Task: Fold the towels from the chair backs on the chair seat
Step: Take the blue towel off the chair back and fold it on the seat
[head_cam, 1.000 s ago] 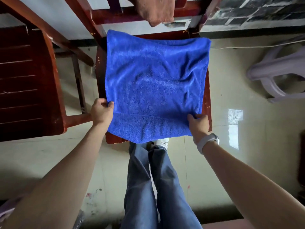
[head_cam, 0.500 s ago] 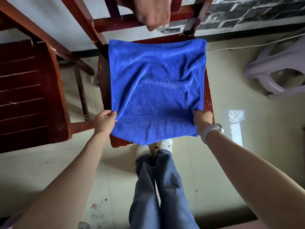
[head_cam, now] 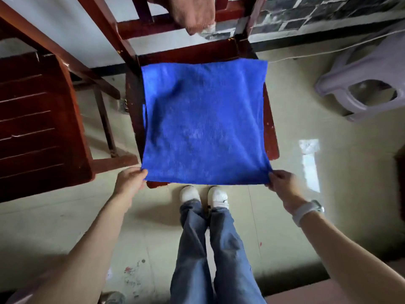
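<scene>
A blue towel [head_cam: 203, 123] lies spread almost flat over the red-brown wooden chair seat [head_cam: 270, 137], covering nearly all of it. My left hand [head_cam: 129, 181] pinches the towel's near left corner, and my right hand [head_cam: 282, 183] pinches its near right corner; both corners sit just past the seat's front edge. A brown towel [head_cam: 192, 12] hangs over the chair back [head_cam: 140, 25] at the top of the view.
A second dark wooden chair [head_cam: 39, 119] stands close on the left. A pale plastic stool [head_cam: 363, 84] lies at the right. My legs and white shoes [head_cam: 203, 194] are right in front of the seat, on a pale tiled floor.
Both hands have pulled the towel's near edge toward me and stretched it flat. The strip that hung over the seat's front edge is gone, and the far edge slid forward off the chair back.
</scene>
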